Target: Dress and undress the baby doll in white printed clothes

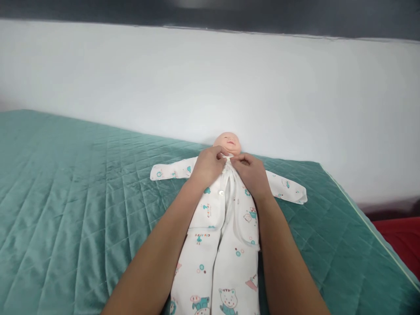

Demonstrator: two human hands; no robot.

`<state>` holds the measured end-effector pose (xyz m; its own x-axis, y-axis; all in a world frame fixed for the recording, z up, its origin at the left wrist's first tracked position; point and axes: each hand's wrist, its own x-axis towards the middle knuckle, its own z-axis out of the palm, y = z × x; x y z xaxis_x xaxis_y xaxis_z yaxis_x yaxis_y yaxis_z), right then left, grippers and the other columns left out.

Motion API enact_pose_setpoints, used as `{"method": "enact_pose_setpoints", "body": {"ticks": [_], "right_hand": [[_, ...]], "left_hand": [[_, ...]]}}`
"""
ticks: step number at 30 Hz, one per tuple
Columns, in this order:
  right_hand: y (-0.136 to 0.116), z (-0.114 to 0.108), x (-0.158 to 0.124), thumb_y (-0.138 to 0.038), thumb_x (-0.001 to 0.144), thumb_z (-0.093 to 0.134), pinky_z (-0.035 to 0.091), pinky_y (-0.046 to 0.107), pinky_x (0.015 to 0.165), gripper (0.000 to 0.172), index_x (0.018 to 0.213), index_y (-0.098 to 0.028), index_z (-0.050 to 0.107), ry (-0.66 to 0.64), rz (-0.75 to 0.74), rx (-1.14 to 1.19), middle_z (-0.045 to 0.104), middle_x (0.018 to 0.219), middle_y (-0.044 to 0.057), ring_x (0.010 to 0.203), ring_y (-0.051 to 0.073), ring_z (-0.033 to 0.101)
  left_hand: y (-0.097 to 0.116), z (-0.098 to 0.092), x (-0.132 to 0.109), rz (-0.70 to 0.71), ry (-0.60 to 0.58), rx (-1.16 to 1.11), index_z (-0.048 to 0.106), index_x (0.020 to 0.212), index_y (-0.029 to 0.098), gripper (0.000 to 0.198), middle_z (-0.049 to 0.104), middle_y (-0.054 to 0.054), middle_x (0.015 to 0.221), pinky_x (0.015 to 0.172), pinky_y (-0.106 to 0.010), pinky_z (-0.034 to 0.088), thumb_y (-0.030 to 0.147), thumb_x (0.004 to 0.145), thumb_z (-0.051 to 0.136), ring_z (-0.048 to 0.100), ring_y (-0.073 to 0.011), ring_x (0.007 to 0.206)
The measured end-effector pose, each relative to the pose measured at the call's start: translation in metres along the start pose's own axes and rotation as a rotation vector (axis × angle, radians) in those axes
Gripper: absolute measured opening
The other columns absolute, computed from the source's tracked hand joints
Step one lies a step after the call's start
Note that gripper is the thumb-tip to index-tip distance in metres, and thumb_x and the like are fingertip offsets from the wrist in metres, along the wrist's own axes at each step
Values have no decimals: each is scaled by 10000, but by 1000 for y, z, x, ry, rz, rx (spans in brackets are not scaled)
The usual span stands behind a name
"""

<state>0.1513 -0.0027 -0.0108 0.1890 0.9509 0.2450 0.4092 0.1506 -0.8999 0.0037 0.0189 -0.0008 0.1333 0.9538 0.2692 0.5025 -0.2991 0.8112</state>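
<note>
A baby doll (227, 141) lies on its back on the green quilted bed cover (82, 197), head toward the wall. It wears a white romper (213, 245) printed with small animals, sleeves spread to both sides. My left hand (208, 165) pinches the left edge of the romper's collar just under the doll's chin. My right hand (251, 173) pinches the right edge of the collar, fingertips almost meeting the left hand's. Below the hands the front opening of the romper gapes, with a small button (222, 192) showing.
A white wall (210, 87) runs right behind the doll's head. The bed's right edge (370, 223) slopes toward me, with something red (402, 245) beyond it. Wide quilt surface stretches to the left.
</note>
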Motion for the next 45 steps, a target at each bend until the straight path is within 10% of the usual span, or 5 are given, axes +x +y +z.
{"method": "enact_pose_setpoints", "body": {"ticks": [45], "right_hand": [[-6, 4, -13, -398, 901, 573, 432, 314, 788, 350, 640, -215, 718, 128, -148, -86, 681, 790, 19, 821, 178, 628]], "left_hand": [[-12, -2, 5, 157, -35, 44, 778, 1023, 246, 349, 680, -51, 1047, 990, -329, 471, 127, 910, 470, 638, -188, 1044]]}}
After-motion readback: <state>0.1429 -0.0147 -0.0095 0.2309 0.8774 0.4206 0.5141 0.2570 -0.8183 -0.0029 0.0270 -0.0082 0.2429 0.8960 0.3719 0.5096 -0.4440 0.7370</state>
